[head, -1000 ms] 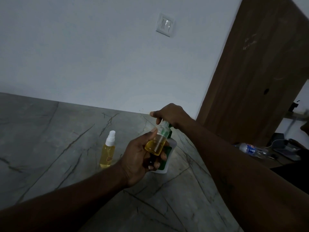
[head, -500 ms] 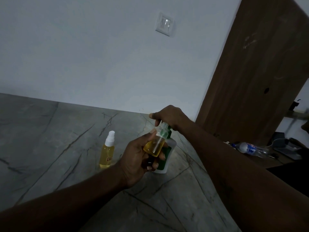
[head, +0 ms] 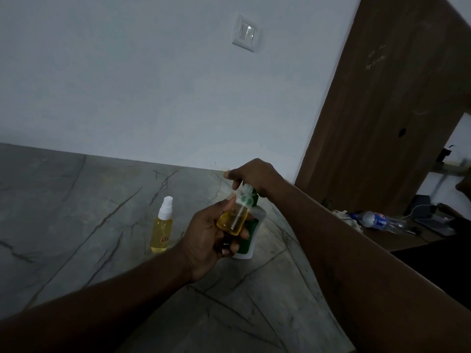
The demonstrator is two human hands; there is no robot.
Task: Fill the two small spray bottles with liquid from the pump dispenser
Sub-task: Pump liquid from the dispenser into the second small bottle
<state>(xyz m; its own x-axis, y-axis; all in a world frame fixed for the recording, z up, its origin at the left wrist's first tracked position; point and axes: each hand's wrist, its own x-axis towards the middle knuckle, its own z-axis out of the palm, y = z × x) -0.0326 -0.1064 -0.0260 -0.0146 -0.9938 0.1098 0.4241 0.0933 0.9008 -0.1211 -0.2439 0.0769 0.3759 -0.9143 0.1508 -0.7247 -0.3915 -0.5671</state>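
Spray bottle (head: 233, 217), uncapped, half full, still gripped tilted in my left hand (head: 209, 238); right hand (head: 254, 174) stays curled over pump dispenser (head: 258, 216) near bench (head: 76, 200) right edge. Nothing moved.

Dim in here, all grey-blue murk. A faint warm pool lights the surface (head: 257, 281) below the left hand (head: 211, 238) and right hand (head: 254, 174), both dark shapes. The door (head: 382, 123) leans with wide-angle bending; the right edge blurs.
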